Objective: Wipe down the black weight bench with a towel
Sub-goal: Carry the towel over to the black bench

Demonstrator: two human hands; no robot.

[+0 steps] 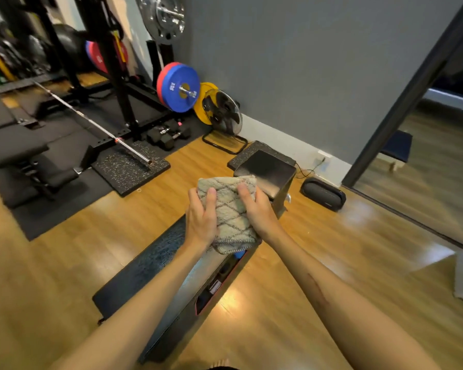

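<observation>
Both hands (226, 212) around folded towel (229, 214)

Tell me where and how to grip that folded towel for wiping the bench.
Grip the towel by its two long side edges, coming from above, as the left hand and right hand do. Folded into a thick pad, it spans the black bench.

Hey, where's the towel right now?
Middle of the head view: the folded towel is held between the left hand and right hand, over the far part of the bench.
</observation>
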